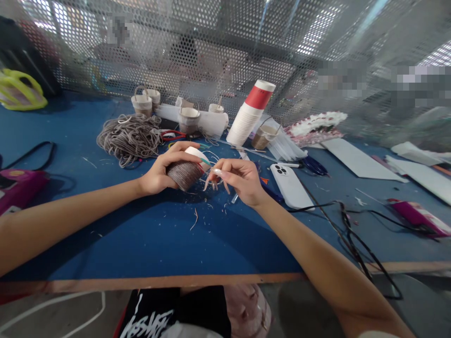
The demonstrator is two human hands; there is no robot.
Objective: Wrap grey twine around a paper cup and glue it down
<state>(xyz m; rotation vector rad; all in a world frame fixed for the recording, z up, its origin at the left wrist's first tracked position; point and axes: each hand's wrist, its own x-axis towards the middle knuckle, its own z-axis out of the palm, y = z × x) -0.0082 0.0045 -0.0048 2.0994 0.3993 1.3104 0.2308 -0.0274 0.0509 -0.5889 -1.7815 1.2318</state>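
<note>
My left hand [160, 171] is wrapped round a paper cup [186, 171] lying on its side, its wall covered in wound brown cord and its white rim pointing right. My right hand [239, 180] is just right of the cup's rim, fingers pinched together on something thin I cannot make out. Both hands hover low over the blue table [148, 234], with cord scraps scattered beneath them.
A loose bundle of brown cord [128, 136] lies behind the left hand. Several cord-wrapped cups [188, 119] and a tilted stack of paper cups [248, 115] stand at the back. A white phone [291, 185], scissors [313, 165], black cables [348, 225] and pink tools [419, 216] lie right.
</note>
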